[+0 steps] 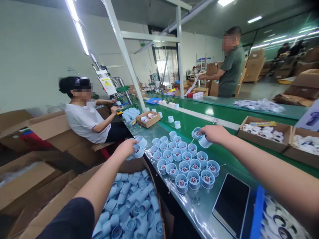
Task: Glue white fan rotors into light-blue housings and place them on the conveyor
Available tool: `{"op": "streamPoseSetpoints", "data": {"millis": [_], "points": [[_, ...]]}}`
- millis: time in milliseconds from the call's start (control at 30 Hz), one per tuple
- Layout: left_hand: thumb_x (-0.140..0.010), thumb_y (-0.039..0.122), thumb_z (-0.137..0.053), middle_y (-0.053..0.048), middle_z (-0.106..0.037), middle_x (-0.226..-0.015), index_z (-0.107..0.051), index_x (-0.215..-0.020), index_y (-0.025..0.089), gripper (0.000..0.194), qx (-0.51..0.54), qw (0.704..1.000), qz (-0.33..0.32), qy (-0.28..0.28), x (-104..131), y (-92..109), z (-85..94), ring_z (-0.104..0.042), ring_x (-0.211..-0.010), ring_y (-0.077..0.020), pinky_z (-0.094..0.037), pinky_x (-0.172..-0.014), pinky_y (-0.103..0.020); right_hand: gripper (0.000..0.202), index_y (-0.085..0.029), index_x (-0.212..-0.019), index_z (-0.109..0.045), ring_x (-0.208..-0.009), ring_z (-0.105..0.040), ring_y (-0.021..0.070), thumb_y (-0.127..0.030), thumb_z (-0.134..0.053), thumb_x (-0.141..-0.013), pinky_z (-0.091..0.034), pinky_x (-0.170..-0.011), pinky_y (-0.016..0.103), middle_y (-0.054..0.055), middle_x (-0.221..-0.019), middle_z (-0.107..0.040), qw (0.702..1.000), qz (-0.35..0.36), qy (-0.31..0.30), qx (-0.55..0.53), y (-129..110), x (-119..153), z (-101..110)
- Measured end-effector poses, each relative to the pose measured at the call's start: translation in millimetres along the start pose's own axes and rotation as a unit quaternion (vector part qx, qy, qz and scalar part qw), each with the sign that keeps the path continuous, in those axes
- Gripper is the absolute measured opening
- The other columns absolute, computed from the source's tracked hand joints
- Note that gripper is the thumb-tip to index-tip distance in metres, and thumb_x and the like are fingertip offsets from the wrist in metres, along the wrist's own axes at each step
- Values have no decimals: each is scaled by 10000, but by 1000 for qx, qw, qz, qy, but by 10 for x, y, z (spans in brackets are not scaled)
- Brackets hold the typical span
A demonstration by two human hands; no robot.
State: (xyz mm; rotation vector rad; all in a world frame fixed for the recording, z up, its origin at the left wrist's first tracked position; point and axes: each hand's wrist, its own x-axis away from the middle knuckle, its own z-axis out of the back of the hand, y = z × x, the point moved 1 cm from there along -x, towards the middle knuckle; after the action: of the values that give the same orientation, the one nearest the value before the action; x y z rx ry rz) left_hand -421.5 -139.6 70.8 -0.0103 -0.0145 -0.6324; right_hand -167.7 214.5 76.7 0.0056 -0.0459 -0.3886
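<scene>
My left hand (126, 148) is closed on light blue round plastic housings (138, 151), held over the table's near edge, above a large carton. My right hand (216, 134) grips light blue housings (205, 142) over the green belt; one is tilted, and another beside it shows a reddish centre. Between my hands, several similar housings (184, 167) stand close together on the table (191, 202), open side up, with reddish parts inside. The carton (67, 189) below my left arm holds a heap of loose light blue housings (132, 205).
A phone (232, 203) lies near my right forearm, beside a blue-edged bin (258, 210) of white parts. Cartons of white parts (264, 131) stand at right. A seated co-worker (86, 119) works at a press on the left; another person (231, 66) stands across the green belt (199, 113).
</scene>
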Motion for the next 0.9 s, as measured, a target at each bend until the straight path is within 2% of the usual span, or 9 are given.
{"op": "streamPoseSetpoints", "data": {"millis": [133,267,367,467,567,767,900], "points": [[-955,267,-608,-108,-631,-1269,-636,-1229,160,296,-26,995,-99,17,-56,405,163,-612,-1156,-245,-501,-1008,-454,386,-257,-1197,-673,-1052,-614,270,-135,-565,-847,-459,-813,344,84,-1205,-649,1000,9,-5,-12,-78,86,90],[-939,228,-620,-108,-637,-1268,-641,-1249,157,319,-29,974,-226,-3,-146,1069,194,-609,-1161,-248,-490,-1019,-457,384,-351,-1151,-678,-1021,-629,212,-176,-575,-824,-437,-773,278,-16,-1182,-673,995,90,-33,-33,-451,322,98],[-949,286,-628,-106,-627,-1262,-624,-1243,161,319,-41,957,-284,-37,-293,1563,104,-615,-1137,-250,-512,-982,-480,362,-335,-1136,-683,-1041,-632,213,-167,-585,-830,-429,-833,301,-6,-1143,-686,990,134,-48,-18,-836,394,-4],[-952,307,-630,-98,-637,-1229,-628,-1213,158,300,-62,942,-318,-86,-400,1860,-5,-630,-1103,-240,-532,-956,-468,344,-255,-1159,-678,-1055,-631,257,-121,-522,-883,-404,-929,399,68,-1109,-684,990,135,-43,13,-1082,358,-153],[-954,307,-626,-103,-625,-1256,-616,-1238,169,316,-77,934,-330,-112,-424,1925,-59,-625,-1111,-243,-530,-962,-475,351,-217,-1184,-665,-1079,-620,287,-98,-471,-916,-362,-993,493,103,-1136,-661,990,128,-42,29,-1129,306,-253],[-952,314,-627,-123,-548,-1385,-550,-1347,187,423,-66,927,-350,-122,-379,1814,-57,-583,-1199,-275,-505,-1001,-512,540,-346,-1358,-550,-1151,-591,277,-115,-554,-870,-391,-965,452,79,-1294,-586,990,125,-59,6,-987,285,-253],[-947,328,-633,-127,-534,-1408,-535,-1369,190,455,-52,928,-355,-103,-294,1770,-19,-573,-1218,-283,-493,-1017,-522,561,-324,-1360,-545,-1171,-579,295,-119,-562,-838,-365,-1014,520,85,-1281,-593,991,125,-44,-4,-971,307,-218]]}}
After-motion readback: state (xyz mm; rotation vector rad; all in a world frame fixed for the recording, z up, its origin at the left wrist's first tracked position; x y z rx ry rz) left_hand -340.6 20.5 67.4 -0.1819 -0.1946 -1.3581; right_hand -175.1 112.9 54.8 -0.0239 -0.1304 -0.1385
